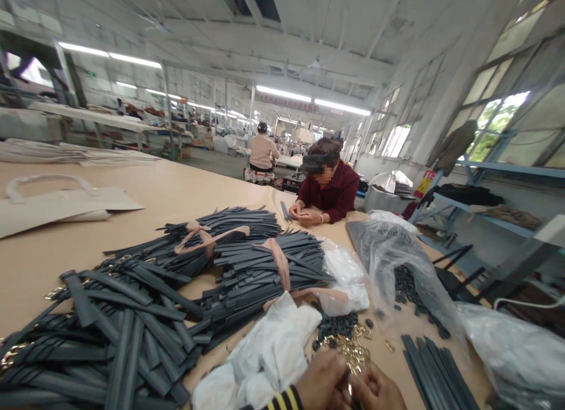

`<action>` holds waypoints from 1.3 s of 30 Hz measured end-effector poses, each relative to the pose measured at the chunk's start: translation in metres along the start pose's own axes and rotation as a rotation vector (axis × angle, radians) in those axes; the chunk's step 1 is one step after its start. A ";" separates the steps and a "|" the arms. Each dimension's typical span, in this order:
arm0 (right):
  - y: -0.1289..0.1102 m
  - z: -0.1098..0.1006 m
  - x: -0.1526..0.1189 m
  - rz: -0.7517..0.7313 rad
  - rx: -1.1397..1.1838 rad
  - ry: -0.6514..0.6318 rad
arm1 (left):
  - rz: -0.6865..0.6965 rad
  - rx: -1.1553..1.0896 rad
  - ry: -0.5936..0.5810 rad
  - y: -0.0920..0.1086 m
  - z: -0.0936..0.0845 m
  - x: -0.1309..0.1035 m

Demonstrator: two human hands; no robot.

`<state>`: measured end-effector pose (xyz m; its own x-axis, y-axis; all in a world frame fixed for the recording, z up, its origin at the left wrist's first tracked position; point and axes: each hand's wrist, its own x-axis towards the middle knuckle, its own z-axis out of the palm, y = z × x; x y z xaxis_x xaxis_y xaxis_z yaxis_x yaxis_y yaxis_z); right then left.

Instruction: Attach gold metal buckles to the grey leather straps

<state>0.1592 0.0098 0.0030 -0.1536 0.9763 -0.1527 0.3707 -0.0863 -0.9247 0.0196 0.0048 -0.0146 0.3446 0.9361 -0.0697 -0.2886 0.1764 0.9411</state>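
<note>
At the bottom edge, my left hand and my right hand are close together, their fingers pinched around something small and shiny that I cannot make out. Just beyond them lie gold metal buckles and a heap of small black pieces. A crumpled white cloth or bag lies left of my left hand. Several flat dark straps are lined up to the right of my right hand.
Tied bundles of dark straps and a loose strap pile cover the table's left and middle. Clear plastic bags lie right. Opposite sits a person in dark red. A white bag panel lies far left.
</note>
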 end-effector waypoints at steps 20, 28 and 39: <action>-0.028 -0.012 -0.027 0.048 0.028 -0.263 | -0.215 -0.267 -0.219 0.020 0.002 -0.014; -0.045 -0.009 -0.031 -0.199 -0.131 -0.311 | 0.063 0.342 0.145 0.017 0.005 -0.010; -0.037 -0.020 -0.027 -0.202 -0.232 -0.322 | -0.091 0.143 -0.112 0.027 -0.003 -0.006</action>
<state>0.1685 -0.0091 0.0480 -0.5080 0.8541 -0.1117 0.4944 0.1828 -0.8498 0.0076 0.0048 0.0100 0.4629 0.8773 -0.1270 -0.1251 0.2065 0.9704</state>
